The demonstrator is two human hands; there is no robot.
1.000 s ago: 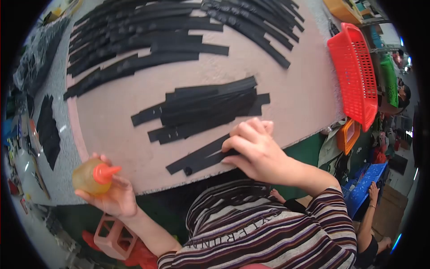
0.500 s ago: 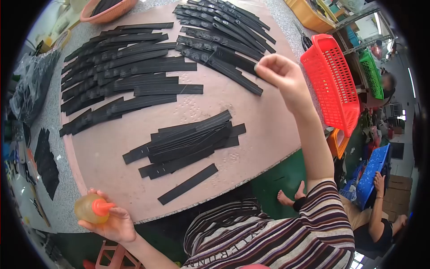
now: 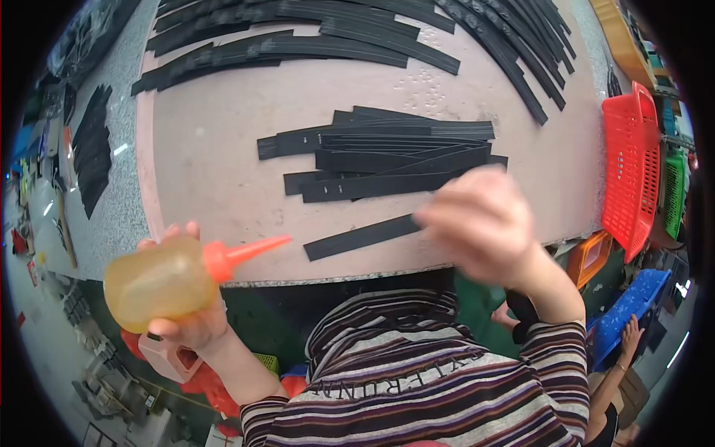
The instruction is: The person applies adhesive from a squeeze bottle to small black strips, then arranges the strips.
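My left hand (image 3: pixel 195 320) is wrapped round a squeeze bottle (image 3: pixel 160 287) of yellowish liquid, tilted so its orange nozzle (image 3: pixel 249 253) points right. A single black strip (image 3: pixel 365 237) lies near the table's front edge. Over the right end of that strip is my right hand (image 3: pixel 480 220), smeared by motion; whether its fingers touch or grip the strip cannot be made out. Just beyond lies a loose pile of black strips (image 3: pixel 402 149), some with small white marks.
Overlapping black strips fan out at the back left (image 3: pixel 298 48) and back right (image 3: pixel 514 52) of the pink table mat (image 3: pixel 208 171). A red basket (image 3: pixel 629 179) stands to the right. Another person's hand (image 3: pixel 631 335) is by a blue tray (image 3: pixel 633 302).
My right hand has left the strip at the back right fan and come down to the single front strip. The bottle has tipped with its nozzle swung right. The camera view has shifted.
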